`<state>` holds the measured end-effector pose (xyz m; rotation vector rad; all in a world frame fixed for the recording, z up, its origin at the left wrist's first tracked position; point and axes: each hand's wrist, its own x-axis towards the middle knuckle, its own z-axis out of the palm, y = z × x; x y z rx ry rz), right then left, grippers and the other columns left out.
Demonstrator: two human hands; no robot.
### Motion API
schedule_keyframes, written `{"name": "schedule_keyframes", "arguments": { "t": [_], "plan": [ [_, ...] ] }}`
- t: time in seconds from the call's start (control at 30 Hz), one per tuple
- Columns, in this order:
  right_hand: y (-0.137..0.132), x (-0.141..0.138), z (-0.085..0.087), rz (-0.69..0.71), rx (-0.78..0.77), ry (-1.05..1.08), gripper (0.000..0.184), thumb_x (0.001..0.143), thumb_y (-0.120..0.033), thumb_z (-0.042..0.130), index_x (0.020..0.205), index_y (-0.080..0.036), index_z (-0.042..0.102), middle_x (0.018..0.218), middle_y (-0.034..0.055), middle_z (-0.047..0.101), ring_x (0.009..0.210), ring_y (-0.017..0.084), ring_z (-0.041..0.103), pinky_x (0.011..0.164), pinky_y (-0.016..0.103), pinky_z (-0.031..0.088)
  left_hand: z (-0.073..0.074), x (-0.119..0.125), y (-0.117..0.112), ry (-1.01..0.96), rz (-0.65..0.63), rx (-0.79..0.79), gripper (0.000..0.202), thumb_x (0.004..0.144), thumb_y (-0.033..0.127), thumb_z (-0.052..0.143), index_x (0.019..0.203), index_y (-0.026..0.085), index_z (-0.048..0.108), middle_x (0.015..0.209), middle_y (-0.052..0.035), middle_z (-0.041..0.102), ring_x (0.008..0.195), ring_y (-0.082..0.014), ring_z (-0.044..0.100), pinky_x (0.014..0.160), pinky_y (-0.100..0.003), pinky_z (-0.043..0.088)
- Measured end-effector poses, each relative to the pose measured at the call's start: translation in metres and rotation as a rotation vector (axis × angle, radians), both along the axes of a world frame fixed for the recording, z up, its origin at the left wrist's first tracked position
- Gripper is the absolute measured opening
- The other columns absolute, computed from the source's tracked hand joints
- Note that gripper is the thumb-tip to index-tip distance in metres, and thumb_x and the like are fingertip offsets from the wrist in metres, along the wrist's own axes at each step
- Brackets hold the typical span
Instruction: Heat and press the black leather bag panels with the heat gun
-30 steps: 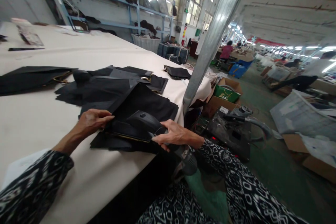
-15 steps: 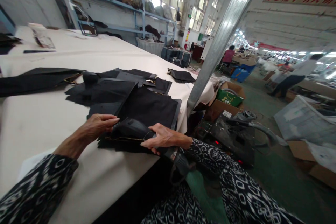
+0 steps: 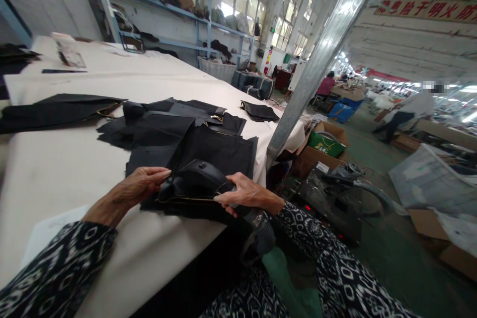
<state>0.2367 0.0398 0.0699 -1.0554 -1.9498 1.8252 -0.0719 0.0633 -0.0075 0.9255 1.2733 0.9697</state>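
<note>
My left hand [image 3: 139, 186] is closed in a pinch on the edge of a black zippered fabric piece [image 3: 169, 194] at the near side of the table. A brass-coloured zipper [image 3: 192, 199] runs along that piece. My right hand [image 3: 248, 193] grips a black handheld tool [image 3: 203, 175] with a ribbed hose [image 3: 264, 236]. The tool's wide head lies over the cloth just above the zipper, its tip close to my left fingers; whether it presses on the cloth I cannot tell. Beneath are stacked black fabric pieces [image 3: 227, 151].
More black pieces lie on the cream-covered table [image 3: 149, 77], including one long zippered piece [image 3: 59, 112]. A slanted metal post [image 3: 316, 67] rises by the table's right edge. On the floor stand a black machine [image 3: 328, 208] with red lights and a carton [image 3: 337, 131].
The handheld tool and my right hand have shifted slightly right, baring more of the zipper. My left hand keeps its pinch on the cloth. The view has turned a little.
</note>
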Motion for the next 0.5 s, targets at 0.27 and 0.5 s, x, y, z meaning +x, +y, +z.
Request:
{"name": "schedule_keyframes", "arguments": {
  "t": [0.27,0.5],
  "plan": [
    [-0.007,-0.021,-0.004,0.044,-0.084,-0.017,0.033,0.075,-0.038,0.080,0.080,-0.013,0.058,0.058,-0.0032,0.058,0.047,0.008,0.054,0.045,0.019,0.047,0.006,0.008,-0.008,0.043,0.011,0.002,0.048,0.043,0.042,0.091,0.071,0.014,0.065,0.062,-0.0004,0.063,0.054,-0.0123,0.056,0.053,-0.024,0.046],
    [0.001,0.010,0.004,-0.065,0.012,0.119,0.034,0.077,-0.041,0.076,0.079,-0.013,0.056,0.057,-0.0031,0.060,0.047,0.008,0.055,0.046,0.019,0.045,0.013,0.040,-0.015,0.295,0.000,0.083,0.029,0.052,0.042,0.082,0.059,0.019,0.065,0.051,0.0003,0.056,0.048,-0.0147,0.050,0.049,-0.025,0.037]
  ]
}}
